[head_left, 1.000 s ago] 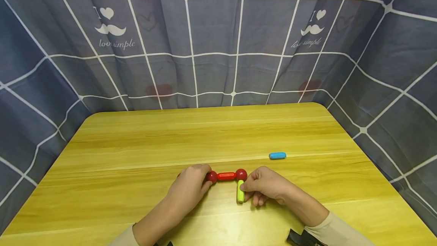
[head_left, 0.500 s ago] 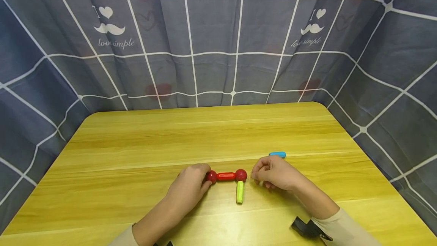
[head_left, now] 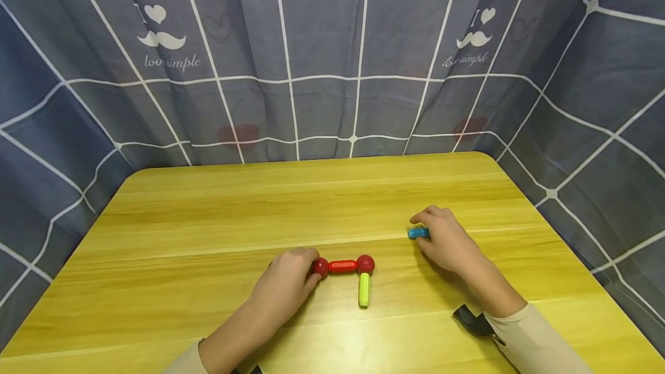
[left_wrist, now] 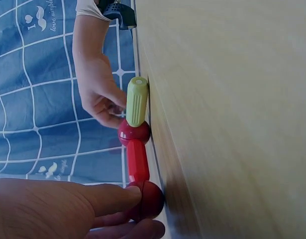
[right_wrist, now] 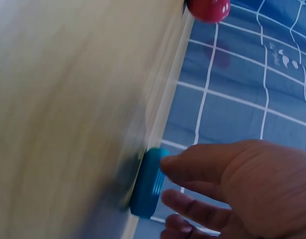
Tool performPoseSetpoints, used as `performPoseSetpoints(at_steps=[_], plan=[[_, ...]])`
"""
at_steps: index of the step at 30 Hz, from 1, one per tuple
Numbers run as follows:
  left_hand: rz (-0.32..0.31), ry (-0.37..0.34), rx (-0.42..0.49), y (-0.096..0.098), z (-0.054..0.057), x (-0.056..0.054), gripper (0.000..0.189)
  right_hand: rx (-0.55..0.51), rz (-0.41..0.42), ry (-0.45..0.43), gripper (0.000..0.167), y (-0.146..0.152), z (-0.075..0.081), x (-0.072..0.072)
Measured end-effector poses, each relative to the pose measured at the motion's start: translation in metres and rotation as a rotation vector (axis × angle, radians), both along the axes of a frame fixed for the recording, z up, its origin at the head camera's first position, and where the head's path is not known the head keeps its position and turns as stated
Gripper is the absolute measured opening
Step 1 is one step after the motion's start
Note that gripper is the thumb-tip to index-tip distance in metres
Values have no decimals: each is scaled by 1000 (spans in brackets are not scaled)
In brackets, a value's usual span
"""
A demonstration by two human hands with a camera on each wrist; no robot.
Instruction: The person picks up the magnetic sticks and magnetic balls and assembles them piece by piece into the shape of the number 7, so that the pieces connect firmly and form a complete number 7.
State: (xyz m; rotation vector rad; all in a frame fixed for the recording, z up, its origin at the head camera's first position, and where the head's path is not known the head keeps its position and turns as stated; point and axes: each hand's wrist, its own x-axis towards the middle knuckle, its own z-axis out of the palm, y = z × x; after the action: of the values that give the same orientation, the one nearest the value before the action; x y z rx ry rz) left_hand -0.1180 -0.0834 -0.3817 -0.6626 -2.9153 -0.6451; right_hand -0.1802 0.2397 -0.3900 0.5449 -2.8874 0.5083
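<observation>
Against grey grid curtain (head_left: 322, 108), wood-grain table (head_left: 291, 195). On it, right and far of red rod (head_left: 343, 266): blue rod (head_left: 417, 233), prob. light, stiff, slightly slippery, not fragile; best pinched mid-length. Around it, R hand (head_left: 448, 242) w/ fingers spread; contact unclear. In L hand (head_left: 287, 279), pinched btwn thumb & fingers: left red ball (head_left: 320, 268). Toward near side, lime rod (head_left: 364, 290). No container seen.
</observation>
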Motion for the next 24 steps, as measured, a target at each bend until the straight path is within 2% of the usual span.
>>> performPoseSetpoints(at_steps=[13,24], plan=[[3,-3,1,0,0,0,14,65,62,-47,14,6,0,-2],[8,-12,-10,0,0,1,14,89,82,-65,12,-4,7,5]])
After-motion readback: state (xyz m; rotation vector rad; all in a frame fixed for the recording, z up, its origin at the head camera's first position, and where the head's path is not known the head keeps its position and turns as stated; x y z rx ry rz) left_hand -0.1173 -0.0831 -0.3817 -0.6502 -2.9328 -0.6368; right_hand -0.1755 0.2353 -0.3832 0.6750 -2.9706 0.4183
